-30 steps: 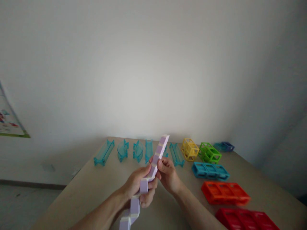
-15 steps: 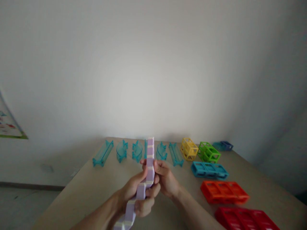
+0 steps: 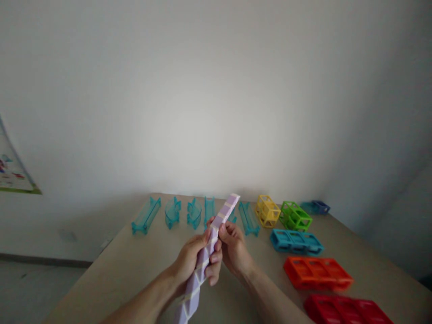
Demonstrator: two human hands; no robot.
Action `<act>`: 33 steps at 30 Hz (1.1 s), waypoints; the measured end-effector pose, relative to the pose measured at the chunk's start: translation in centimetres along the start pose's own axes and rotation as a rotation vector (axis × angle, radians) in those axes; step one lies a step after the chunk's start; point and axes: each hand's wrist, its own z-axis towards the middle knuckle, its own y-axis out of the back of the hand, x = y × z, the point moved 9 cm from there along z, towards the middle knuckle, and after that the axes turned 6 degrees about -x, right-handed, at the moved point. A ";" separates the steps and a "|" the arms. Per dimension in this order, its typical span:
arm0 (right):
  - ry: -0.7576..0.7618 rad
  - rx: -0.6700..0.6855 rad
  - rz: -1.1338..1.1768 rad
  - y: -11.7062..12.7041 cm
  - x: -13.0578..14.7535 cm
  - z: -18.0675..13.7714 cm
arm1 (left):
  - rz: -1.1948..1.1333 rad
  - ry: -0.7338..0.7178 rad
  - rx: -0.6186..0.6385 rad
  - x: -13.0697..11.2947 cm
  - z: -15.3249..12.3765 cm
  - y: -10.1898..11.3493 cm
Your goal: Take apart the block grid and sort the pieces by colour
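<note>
A long lilac and white segmented twist toy (image 3: 225, 210) runs straight from the bottom middle of the view up toward the far right. My left hand (image 3: 195, 258) is wrapped round its middle, fingers closed. Just above that, my right hand (image 3: 232, 245) pinches the toy with thumb and fingers. Both hands hover over the beige table (image 3: 141, 265), well above its surface.
Clear teal track pieces (image 3: 146, 215) lie in a row along the far edge. To the right lie yellow (image 3: 267, 210), green (image 3: 295, 215), dark blue (image 3: 315, 206), light blue (image 3: 295, 240), orange (image 3: 316, 272) and red (image 3: 347, 310) open-frame blocks. A poster (image 3: 11, 168) hangs at the left.
The toy's kinked lower part has been turned into one straight bar, and its top end has swung from upright back to leaning right. Both hands kept their hold.
</note>
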 end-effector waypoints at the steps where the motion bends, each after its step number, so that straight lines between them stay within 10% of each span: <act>1: 0.016 -0.003 0.001 0.0 0.1 -0.1 | -0.043 0.015 0.015 0.1 0.0 -0.1; 33: 0.055 0.171 -0.019 -1.8 1.6 -0.4 | -0.157 0.287 0.210 1.2 -1.2 -1.2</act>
